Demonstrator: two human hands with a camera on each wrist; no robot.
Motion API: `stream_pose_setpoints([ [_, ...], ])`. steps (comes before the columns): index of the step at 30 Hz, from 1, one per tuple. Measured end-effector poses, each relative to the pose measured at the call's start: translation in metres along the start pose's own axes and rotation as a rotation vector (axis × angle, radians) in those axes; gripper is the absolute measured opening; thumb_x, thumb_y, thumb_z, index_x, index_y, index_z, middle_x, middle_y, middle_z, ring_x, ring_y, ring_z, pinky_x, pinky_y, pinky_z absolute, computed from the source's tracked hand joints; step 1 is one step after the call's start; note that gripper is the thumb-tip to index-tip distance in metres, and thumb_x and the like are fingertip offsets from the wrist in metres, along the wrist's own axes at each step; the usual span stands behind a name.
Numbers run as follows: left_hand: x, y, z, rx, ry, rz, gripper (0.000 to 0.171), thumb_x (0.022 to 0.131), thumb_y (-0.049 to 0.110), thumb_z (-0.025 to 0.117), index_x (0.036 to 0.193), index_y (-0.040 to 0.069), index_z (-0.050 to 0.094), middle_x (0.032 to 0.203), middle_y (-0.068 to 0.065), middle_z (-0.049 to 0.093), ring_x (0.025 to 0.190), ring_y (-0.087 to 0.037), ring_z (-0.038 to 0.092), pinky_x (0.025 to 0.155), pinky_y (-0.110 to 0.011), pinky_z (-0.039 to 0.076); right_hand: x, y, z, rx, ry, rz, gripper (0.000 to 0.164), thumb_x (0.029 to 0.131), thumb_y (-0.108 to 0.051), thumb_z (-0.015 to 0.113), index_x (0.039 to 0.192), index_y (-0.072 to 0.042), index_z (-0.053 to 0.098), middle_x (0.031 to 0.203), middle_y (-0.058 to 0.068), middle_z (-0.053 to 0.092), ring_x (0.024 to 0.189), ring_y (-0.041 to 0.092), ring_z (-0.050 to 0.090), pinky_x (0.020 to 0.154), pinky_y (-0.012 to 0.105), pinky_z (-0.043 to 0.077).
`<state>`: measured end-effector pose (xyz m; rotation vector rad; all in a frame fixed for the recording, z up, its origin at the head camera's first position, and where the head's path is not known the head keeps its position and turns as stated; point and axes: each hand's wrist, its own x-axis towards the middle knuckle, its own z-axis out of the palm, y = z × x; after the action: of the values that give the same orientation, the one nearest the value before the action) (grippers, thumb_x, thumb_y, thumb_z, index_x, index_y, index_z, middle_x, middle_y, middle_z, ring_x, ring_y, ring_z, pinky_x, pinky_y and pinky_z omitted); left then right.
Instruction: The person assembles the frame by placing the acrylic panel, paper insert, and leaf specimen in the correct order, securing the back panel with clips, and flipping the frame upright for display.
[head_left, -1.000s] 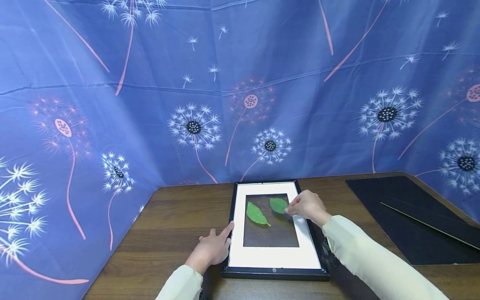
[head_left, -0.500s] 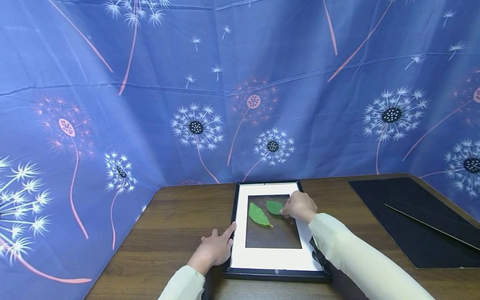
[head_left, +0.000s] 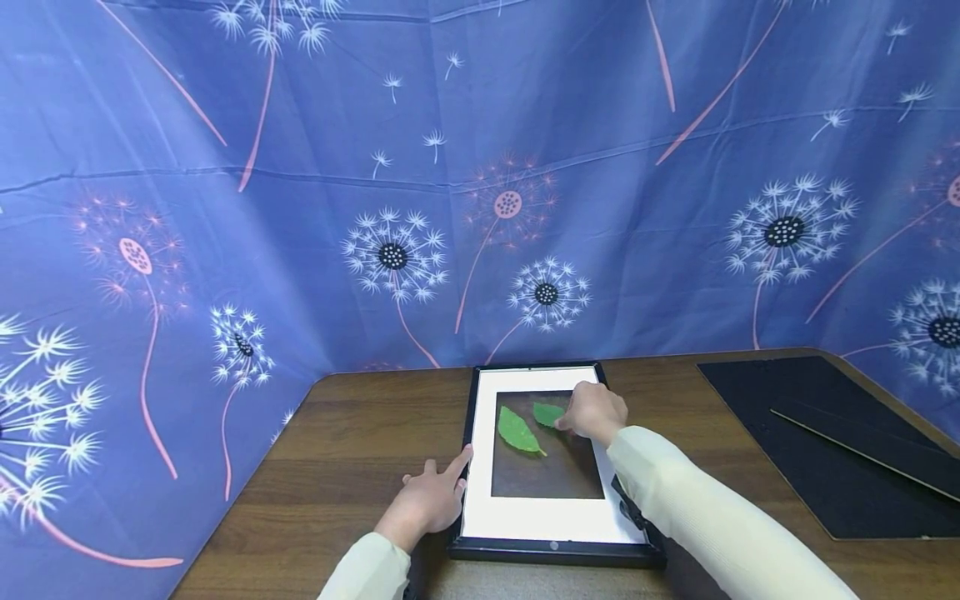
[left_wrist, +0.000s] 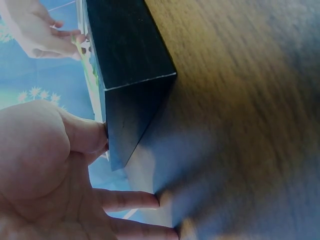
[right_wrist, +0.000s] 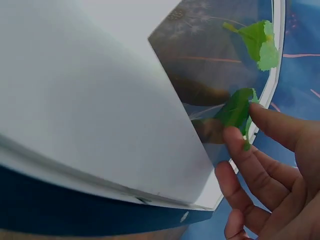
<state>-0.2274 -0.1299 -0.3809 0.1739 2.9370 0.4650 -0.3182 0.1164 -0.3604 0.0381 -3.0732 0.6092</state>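
A black picture frame (head_left: pixel 555 552) with a white mat (head_left: pixel 547 518) lies flat on the table. Inside the mat's opening is a dark, reflective pane (head_left: pixel 543 479). One green leaf (head_left: pixel 517 429) lies on the pane's left part, its stem toward the lower right. My right hand (head_left: pixel 594 412) pinches a second green leaf (right_wrist: pixel 235 111) between thumb and fingers, over the pane's upper right; the leaf's stem end is near the fingertips. My left hand (head_left: pixel 427 497) touches the frame's left edge, and in the left wrist view two straight fingers (left_wrist: pixel 127 200) rest on the tabletop.
On the wooden table (head_left: pixel 360 450), a black board (head_left: pixel 757 417) lies at the right, with another dark panel (head_left: pixel 862 429) with a pale edge on top of it. A blue dandelion-print cloth (head_left: pixel 480 183) hangs behind the table.
My right hand has moved left over the pane, bringing the pinched leaf closer to the other leaf. The left hand keeps its place at the frame's edge. The head view has shifted slightly.
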Motion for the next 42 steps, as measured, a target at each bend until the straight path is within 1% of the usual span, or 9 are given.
stream_pose_setpoints([
  [3,0.000,0.000,0.000,-0.009,0.000,-0.004,0.048,0.107,0.023,0.048,0.154,0.017,0.044,0.143,-0.041,0.042,0.121,-0.070,0.045,0.102,-0.074,0.035,0.001,0.000,0.000,-0.044,0.005,-0.023,0.035,0.082,-0.028,0.086,0.059,-0.011,0.065,0.057,-0.002,0.061,0.060,0.018,0.056,0.071,0.044,0.050],
  [6,0.000,0.000,0.000,-0.011,0.002,-0.009,0.048,0.107,0.023,0.048,0.154,0.018,0.044,0.143,-0.041,0.042,0.122,-0.070,0.044,0.102,-0.074,0.036,0.001,-0.001,0.000,-0.084,0.014,-0.055,0.036,0.082,-0.028,0.086,0.060,-0.012,0.062,0.058,-0.002,0.059,0.062,0.019,0.056,0.083,0.050,0.049],
  [13,0.000,0.000,0.000,-0.002,0.006,-0.006,0.048,0.107,0.023,0.049,0.154,0.018,0.044,0.143,-0.041,0.043,0.121,-0.071,0.044,0.100,-0.075,0.037,0.002,-0.002,0.003,-0.165,0.064,-0.131,0.036,0.080,-0.027,0.088,0.061,-0.013,0.061,0.058,-0.002,0.058,0.063,0.017,0.056,0.076,0.044,0.046],
  [15,0.000,0.000,0.000,-0.004,0.006,-0.005,0.048,0.107,0.023,0.049,0.154,0.018,0.044,0.143,-0.041,0.043,0.121,-0.071,0.044,0.100,-0.075,0.037,0.002,-0.001,0.004,-0.168,0.066,-0.144,0.031,0.079,-0.026,0.088,0.063,-0.013,0.065,0.061,-0.003,0.060,0.065,0.017,0.057,0.074,0.042,0.045],
  [21,-0.001,0.000,0.000,0.006,0.009,0.004,0.048,0.107,0.023,0.049,0.154,0.018,0.044,0.142,-0.041,0.043,0.119,-0.071,0.045,0.099,-0.075,0.038,0.002,0.003,0.005,-0.148,0.057,-0.206,0.012,0.080,-0.021,0.088,0.081,-0.013,0.078,0.078,-0.002,0.071,0.077,0.018,0.064,0.076,0.042,0.044],
  [24,-0.001,0.000,-0.001,0.008,0.008,0.007,0.048,0.106,0.022,0.049,0.154,0.017,0.044,0.142,-0.041,0.044,0.119,-0.071,0.046,0.100,-0.075,0.037,0.002,0.004,0.007,-0.152,0.054,-0.252,0.013,0.081,-0.018,0.086,0.089,-0.011,0.079,0.086,0.000,0.074,0.084,0.021,0.067,0.077,0.042,0.045],
  [27,-0.002,0.001,-0.001,0.009,0.008,0.010,0.048,0.107,0.022,0.049,0.154,0.017,0.044,0.142,-0.041,0.044,0.119,-0.070,0.046,0.100,-0.075,0.037,0.003,0.002,0.009,-0.168,0.057,-0.282,0.015,0.081,-0.017,0.086,0.093,-0.010,0.079,0.090,0.002,0.075,0.088,0.023,0.068,0.079,0.043,0.047],
  [35,-0.002,0.002,-0.002,0.008,0.006,0.009,0.048,0.107,0.023,0.049,0.154,0.017,0.044,0.142,-0.040,0.045,0.119,-0.069,0.047,0.102,-0.074,0.035,0.009,-0.006,0.012,-0.170,0.036,-0.268,0.014,0.081,-0.015,0.087,0.091,-0.009,0.079,0.087,0.001,0.075,0.081,0.018,0.065,0.078,0.041,0.043],
  [42,-0.003,0.002,-0.002,0.010,0.012,0.017,0.048,0.106,0.022,0.050,0.153,0.016,0.045,0.141,-0.040,0.045,0.119,-0.069,0.048,0.102,-0.074,0.036,0.014,-0.008,0.014,-0.170,0.020,-0.277,0.015,0.081,-0.017,0.086,0.092,-0.009,0.079,0.086,0.000,0.074,0.080,0.018,0.063,0.080,0.042,0.041],
])
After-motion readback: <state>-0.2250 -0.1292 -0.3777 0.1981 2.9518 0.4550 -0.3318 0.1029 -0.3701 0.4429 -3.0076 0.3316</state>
